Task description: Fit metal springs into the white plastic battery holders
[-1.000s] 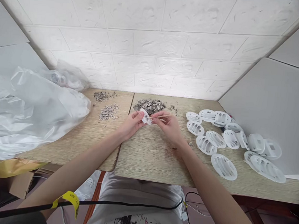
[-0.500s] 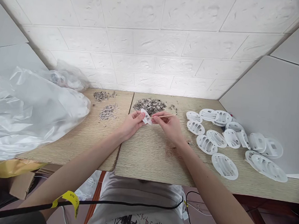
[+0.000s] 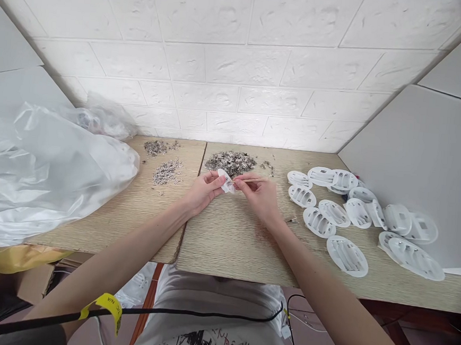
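Note:
My left hand is closed on a small white oval plastic part, held tilted above the wooden table. My right hand pinches a thin wooden stick, whose left tip touches the white part. Just behind both hands lies a heap of small grey metal pieces.
Several white oval plastic parts lie spread over the table's right side. Two smaller heaps of metal pieces sit at the back left. Large clear plastic bags cover the left. White panels stand on both sides, a brick wall behind.
Both hands have stayed almost in place, drifting slightly away from me with the white part and the stick. Nothing else has moved.

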### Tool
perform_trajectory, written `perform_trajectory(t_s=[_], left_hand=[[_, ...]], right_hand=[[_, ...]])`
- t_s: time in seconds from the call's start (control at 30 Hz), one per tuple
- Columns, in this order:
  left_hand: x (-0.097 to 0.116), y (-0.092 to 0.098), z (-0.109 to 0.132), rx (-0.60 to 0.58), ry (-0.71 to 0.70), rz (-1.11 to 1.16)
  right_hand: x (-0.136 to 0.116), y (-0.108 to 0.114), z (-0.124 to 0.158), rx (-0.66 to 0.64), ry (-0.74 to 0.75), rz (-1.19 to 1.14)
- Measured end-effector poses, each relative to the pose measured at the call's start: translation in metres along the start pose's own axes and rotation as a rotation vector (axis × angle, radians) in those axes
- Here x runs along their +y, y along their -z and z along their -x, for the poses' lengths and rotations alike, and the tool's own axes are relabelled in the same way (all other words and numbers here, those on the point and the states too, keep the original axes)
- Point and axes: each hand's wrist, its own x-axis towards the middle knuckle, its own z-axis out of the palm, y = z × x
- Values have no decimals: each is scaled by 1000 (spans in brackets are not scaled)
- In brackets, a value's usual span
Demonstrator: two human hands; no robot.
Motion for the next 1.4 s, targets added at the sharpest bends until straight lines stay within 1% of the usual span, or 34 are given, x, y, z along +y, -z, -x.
perform_trajectory(t_s=[0.13,0.33,0.43,0.5,0.6,0.77,0.87,1.0,1.17,1.4], left_hand=[[-1,1,0,-19,-2,-6],[1,2,-1,-55,16,-76],[2,3,0,-75,19,-66],[2,3,0,-74,6,-48],[1,3,0,-65,-3,-32],[0,3,0,-52,4,-28],[0,3,0,-42,4,-23],[-1,2,-1,-42,-3,-8],[-1,2,-1,-37,-15,5],[-1,3,-1,-50,-14,31]], right_hand=[[1,-1,1,11,-1,-28],[0,-2,5,12,38,85],[-2,-1,5,-25,19,61],[-3,0,4,-40,-13,-5],[-3,2,2,-18,-28,-65],[-2,2,3,-33,-9,-56],[-2,1,3,-19,-9,-33],[-2,-1,5,-1,14,32],[-1,-6,8,61,74,68],[1,-7,8,71,122,83]])
